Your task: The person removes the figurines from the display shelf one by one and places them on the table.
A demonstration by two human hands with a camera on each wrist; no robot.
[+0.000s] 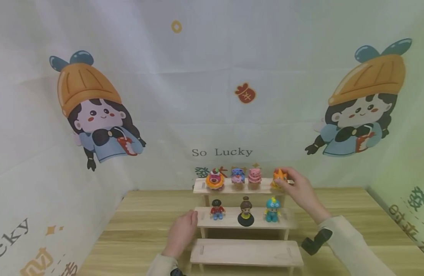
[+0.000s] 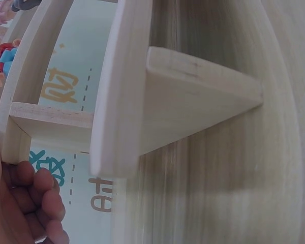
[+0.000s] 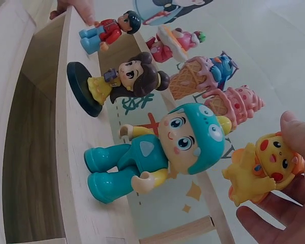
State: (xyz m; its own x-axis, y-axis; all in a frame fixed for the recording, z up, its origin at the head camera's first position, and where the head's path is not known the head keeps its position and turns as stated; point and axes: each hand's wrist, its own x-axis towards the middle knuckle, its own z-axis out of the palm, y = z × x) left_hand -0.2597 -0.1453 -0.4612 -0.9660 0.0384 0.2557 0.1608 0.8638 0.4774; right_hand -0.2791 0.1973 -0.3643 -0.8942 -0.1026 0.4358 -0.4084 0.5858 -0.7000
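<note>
My right hand [image 1: 303, 191] holds a small yellow toy figure [image 3: 259, 168] with an orange hood and red cheeks, at the right end of the top step; thumb and fingers are around it. My left hand [image 1: 182, 232] grips the left end of the middle step of a pale wooden tiered display stand [image 1: 246, 253], fingers curled at its edge in the left wrist view. Along the top step stand a bear figure with an orange ring [image 1: 215, 180], a blue ice-cream-cone figure [image 1: 238, 178] and a pink ice-cream-cone figure [image 1: 254, 178].
On the middle step are a red-jacketed figure [image 1: 217, 209], a yellow-dressed doll on a black base [image 1: 246, 211] and a teal-suited figure [image 1: 272, 210]. The stand rests on a wood-grain tabletop [image 1: 146, 214]. A printed cloth backdrop [image 1: 212, 126] rises behind.
</note>
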